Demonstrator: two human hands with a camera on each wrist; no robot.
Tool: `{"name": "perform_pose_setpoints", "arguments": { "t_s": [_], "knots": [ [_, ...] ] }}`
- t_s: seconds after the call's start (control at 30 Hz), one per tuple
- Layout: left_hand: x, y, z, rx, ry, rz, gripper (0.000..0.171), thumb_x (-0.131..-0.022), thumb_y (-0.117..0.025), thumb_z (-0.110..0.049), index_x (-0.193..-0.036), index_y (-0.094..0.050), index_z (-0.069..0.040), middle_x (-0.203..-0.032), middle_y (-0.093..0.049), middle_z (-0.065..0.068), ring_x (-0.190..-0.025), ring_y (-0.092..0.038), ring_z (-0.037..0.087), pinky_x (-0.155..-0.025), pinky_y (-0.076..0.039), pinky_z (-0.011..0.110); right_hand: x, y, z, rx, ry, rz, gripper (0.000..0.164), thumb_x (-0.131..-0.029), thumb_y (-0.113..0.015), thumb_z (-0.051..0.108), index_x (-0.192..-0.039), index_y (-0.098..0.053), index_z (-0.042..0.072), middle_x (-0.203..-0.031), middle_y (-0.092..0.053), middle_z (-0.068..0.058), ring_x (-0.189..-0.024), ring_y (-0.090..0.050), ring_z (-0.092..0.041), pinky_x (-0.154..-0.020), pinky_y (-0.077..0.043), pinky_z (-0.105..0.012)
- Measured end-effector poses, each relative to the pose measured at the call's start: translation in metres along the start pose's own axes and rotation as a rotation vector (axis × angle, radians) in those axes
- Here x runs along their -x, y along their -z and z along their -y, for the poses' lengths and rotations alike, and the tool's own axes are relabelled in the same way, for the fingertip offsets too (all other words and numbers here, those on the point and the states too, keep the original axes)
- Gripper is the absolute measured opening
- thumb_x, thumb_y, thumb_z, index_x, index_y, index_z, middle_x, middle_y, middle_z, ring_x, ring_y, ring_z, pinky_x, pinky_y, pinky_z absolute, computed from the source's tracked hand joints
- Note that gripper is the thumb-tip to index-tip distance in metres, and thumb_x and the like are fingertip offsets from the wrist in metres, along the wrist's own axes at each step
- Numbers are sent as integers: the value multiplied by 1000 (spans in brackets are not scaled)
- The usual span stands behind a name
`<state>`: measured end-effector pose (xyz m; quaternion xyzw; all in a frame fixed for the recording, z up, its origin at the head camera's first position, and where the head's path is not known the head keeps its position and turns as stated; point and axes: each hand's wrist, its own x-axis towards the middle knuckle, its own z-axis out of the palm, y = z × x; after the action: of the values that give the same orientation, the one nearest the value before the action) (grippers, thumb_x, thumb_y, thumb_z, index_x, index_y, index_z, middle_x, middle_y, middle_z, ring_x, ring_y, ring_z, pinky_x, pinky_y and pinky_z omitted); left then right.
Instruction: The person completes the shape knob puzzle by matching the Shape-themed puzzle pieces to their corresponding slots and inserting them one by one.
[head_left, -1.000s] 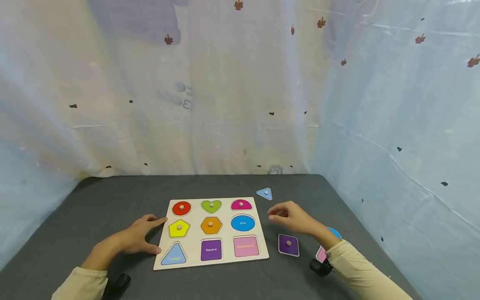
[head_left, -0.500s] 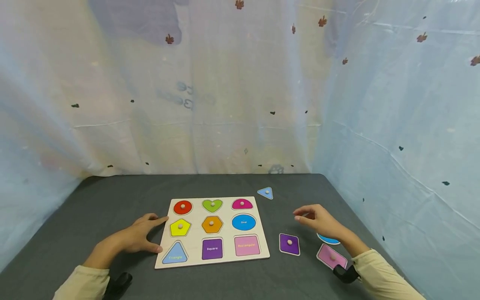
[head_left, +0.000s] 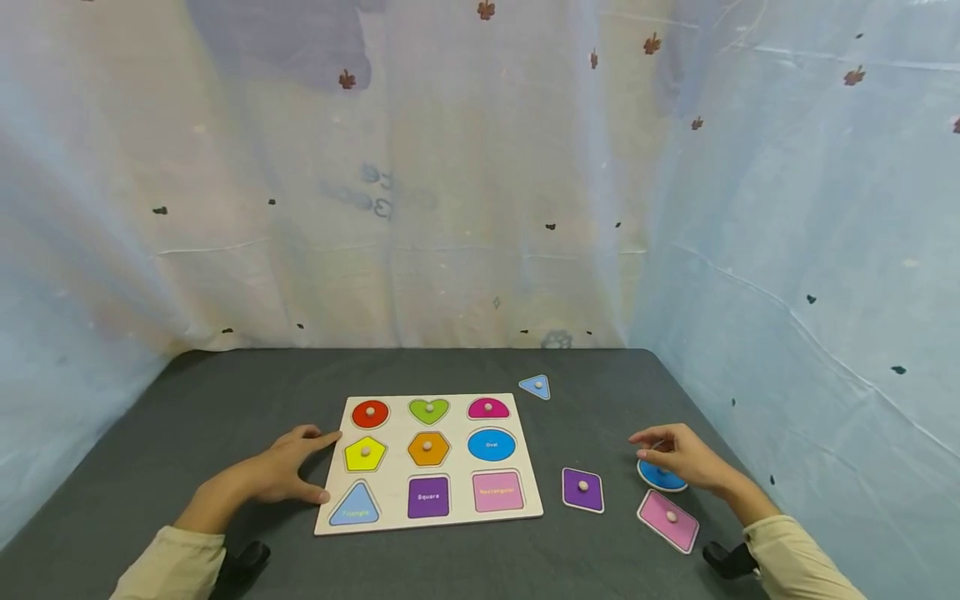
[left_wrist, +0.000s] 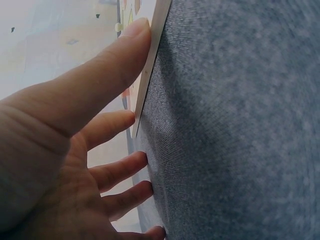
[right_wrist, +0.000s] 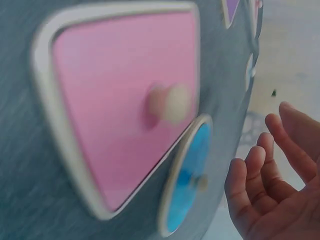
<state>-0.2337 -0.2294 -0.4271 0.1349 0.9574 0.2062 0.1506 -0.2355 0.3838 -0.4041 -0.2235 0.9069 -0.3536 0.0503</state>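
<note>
My left hand (head_left: 279,468) rests at the left edge of a pale wooden shape-puzzle board (head_left: 397,492). Its thumb and index fingertip touch that edge, the other fingers spread toward the cloth, as the left wrist view shows. Over the blue oval piece (head_left: 660,477) on the right, my right hand (head_left: 686,454) hovers with loosely bent fingers. In the right wrist view nothing lies between its fingers, and the oval's knob (right_wrist: 201,183) stands apart from them. The pink rectangle piece (head_left: 667,521) lies just in front of the oval. Part of the oval is hidden behind the hand.
A purple square piece (head_left: 582,490) lies right of the board, and a light-blue triangle piece (head_left: 537,386) behind it. Red circle (head_left: 371,414), green heart (head_left: 429,411) and other knobbed pieces sit in the board. Curtains (head_left: 450,208) enclose the dark cloth-covered table (head_left: 480,567).
My right hand has moved right, from beside the board to over the blue oval, uncovering the pink rectangle. The left hand has stayed at the board's edge.
</note>
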Motion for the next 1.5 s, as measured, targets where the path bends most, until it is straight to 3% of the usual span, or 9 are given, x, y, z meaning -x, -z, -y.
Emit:
{"name": "perform_pose_setpoints", "arguments": {
  "t_s": [0.37,0.63,0.93,1.17,1.37,1.5],
  "knots": [
    [0,0,1,9,-1,-1,103,-74,-89,-43,-156,-37,-10,-151,-32,32,-135,-33,54,-104,-33,74,15,10,-36,18,39,31,27,-96,-65,5,-115,-67,-14,-106,-70,-26,-86,-57,3,-69,-51,-21],
    [2,0,0,12,-2,-5,103,-74,-89,-42,-157,-37,-9,-152,-31,33,-136,-32,55,-104,-33,74,22,16,-53,-30,6,50,26,-95,-67,4,-113,-68,-15,-95,-67,-7,-77,-50,3,-61,-44,-20],
    [4,0,-2,15,-6,-12,102,-75,-88,-42,-157,-37,-10,-152,-32,31,-137,-32,53,-105,-34,73,20,14,-56,0,27,36,16,-95,-65,-1,-103,-69,-14,-85,-61,3,-74,-49,4,-59,-41,-20],
    [1,1,-5,5,20,-5,102,-73,-89,-42,-156,-38,-11,-150,-35,29,-134,-35,50,-105,-34,72,21,16,-54,18,-26,38,17,-96,-65,5,-103,-71,-10,-85,-62,5,-74,-50,4,-61,-42,-20],
    [1,-1,-3,12,27,-3,104,-72,-89,-44,-156,-38,-11,-151,-35,28,-135,-35,50,-106,-34,72,15,18,-47,45,-36,14,17,-97,-66,7,-104,-72,-8,-90,-65,-1,-74,-51,3,-62,-45,-20],
    [3,-2,-2,14,26,-6,104,-72,-89,-44,-156,-39,-11,-151,-35,28,-135,-35,50,-106,-34,73,9,18,-40,56,10,2,17,-98,-64,6,-105,-72,-7,-91,-66,-3,-74,-52,3,-62,-47,-20]
  ]
}}
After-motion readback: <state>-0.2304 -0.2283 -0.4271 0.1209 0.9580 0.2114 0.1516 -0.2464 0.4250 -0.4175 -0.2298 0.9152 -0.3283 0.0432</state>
